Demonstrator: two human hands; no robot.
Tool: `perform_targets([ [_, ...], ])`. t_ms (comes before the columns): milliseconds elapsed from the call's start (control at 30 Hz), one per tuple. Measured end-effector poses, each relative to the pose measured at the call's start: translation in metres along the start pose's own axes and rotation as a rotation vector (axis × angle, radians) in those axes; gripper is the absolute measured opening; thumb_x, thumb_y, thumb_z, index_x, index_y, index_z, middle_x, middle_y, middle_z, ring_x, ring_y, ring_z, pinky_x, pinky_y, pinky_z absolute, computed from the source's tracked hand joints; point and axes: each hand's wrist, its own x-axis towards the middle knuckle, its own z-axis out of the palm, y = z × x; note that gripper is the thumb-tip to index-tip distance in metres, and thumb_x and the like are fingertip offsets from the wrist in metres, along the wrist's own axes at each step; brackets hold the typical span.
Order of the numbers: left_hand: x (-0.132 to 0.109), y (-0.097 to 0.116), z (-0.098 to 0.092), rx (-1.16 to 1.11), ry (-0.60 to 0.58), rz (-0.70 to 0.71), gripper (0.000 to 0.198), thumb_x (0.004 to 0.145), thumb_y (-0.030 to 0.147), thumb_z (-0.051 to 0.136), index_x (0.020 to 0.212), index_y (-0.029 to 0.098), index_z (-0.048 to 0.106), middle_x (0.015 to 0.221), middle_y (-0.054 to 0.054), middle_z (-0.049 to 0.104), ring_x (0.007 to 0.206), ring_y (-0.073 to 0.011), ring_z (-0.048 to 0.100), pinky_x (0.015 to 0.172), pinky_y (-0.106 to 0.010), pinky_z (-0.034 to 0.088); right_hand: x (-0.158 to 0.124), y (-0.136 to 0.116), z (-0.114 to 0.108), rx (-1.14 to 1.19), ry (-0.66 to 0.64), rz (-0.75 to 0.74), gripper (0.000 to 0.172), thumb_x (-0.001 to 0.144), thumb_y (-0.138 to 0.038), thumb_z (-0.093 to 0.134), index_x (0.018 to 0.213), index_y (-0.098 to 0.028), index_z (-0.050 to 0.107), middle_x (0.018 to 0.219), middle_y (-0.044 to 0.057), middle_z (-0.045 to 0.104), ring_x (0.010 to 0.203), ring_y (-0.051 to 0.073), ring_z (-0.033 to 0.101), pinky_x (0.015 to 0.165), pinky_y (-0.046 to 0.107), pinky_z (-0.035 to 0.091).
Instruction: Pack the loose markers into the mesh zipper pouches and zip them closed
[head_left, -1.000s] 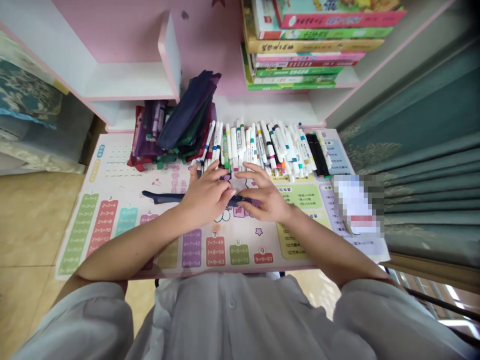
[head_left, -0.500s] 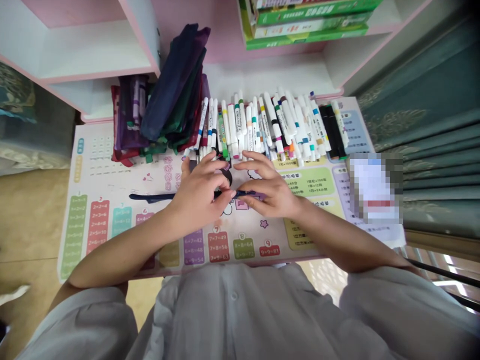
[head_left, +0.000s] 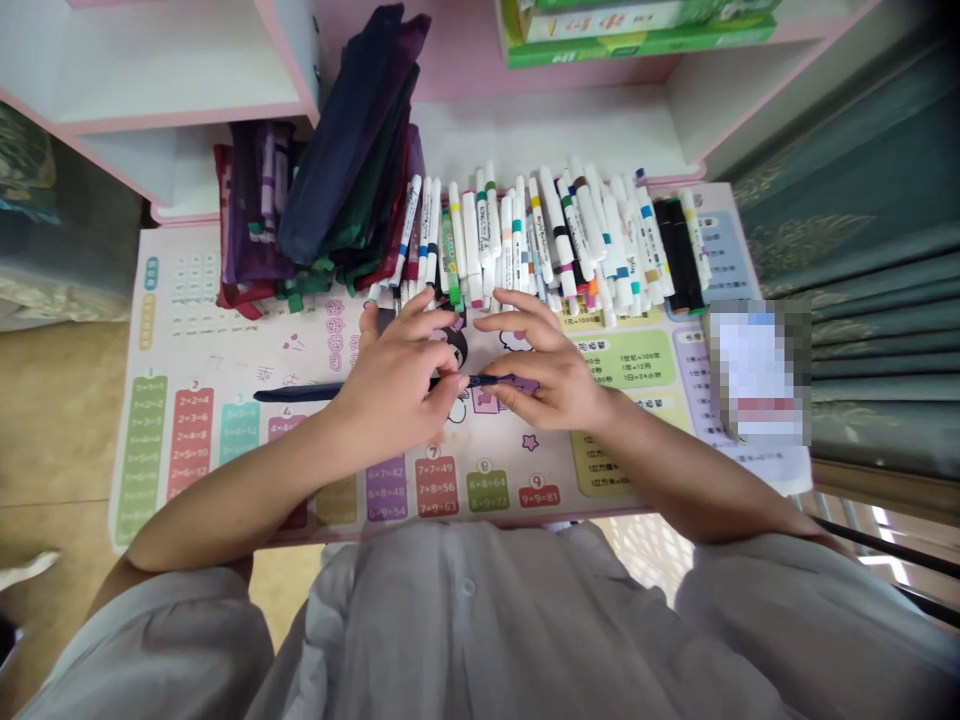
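Across the middle of a printed desk (head_left: 480, 446), a narrow dark blue fabric strip (head_left: 300, 393) stretches sideways, its middle hidden by the left hand (head_left: 405, 385), which pinches it between thumb and finger. The right hand (head_left: 551, 375) pinches its right end. Just beyond the fingertips lies a row of markers (head_left: 540, 240); left of it, piled mesh pouches (head_left: 345, 140). A blurred-out object (head_left: 757, 365) lies at the right. Compared with a second ago, both pinches remain, and fewer books (head_left: 637, 40) show above.
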Motion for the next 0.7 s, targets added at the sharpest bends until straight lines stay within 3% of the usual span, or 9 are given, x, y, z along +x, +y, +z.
perform_targets([
  [700, 0.0007, -0.0052, -0.0050, 0.003, -0.009, 0.013, 0.020, 0.089, 0.021, 0.060, 0.069, 0.019, 0.064, 0.142, -0.007, 0.062, 0.151, -0.0369, 0.034, 0.122, -0.073, 0.010, 0.0014, 0.0040, -0.0023, 0.007, 0.017, -0.030, 0.004, 0.088, -0.030, 0.069, 0.088, -0.028, 0.073, 0.135, 0.003, 0.063, 0.142, 0.034, 0.047, 0.115, 0.061, 0.044],
])
